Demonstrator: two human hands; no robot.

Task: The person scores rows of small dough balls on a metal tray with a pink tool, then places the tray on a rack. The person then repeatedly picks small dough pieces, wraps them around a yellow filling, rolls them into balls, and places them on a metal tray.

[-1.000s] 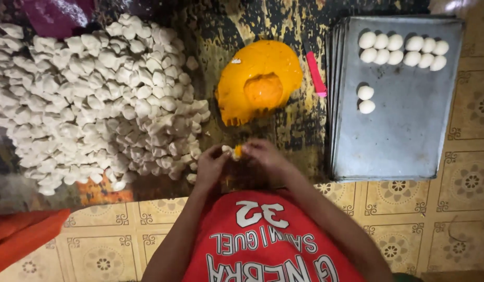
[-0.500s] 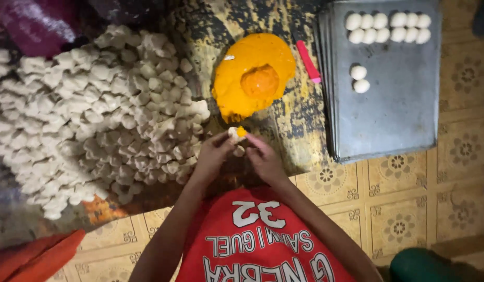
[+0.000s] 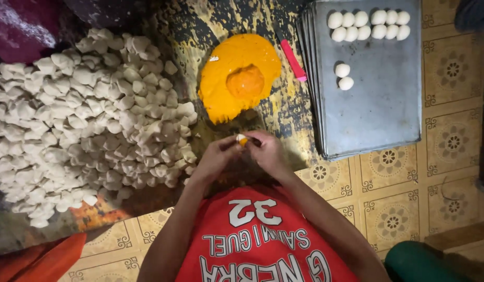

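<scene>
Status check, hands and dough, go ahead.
Left hand and right hand both pinch one small dough piece with orange filling. Filling mound ahead, tray to the right. Nothing in the way.

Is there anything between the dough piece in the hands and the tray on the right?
Nothing visible blocks it. Both hands hold the dough piece; between it and the tray lies only bare dark mat. The pink tool lies farther up.

Left hand [image 3: 217, 156] and right hand [image 3: 267, 151] pinch one dough piece [image 3: 242, 139] with orange filling. Filling mound [image 3: 241, 75] lies just beyond; dough pile [image 3: 85, 120] left, tray [image 3: 378, 115] with balls [image 3: 367, 23] right.
</scene>
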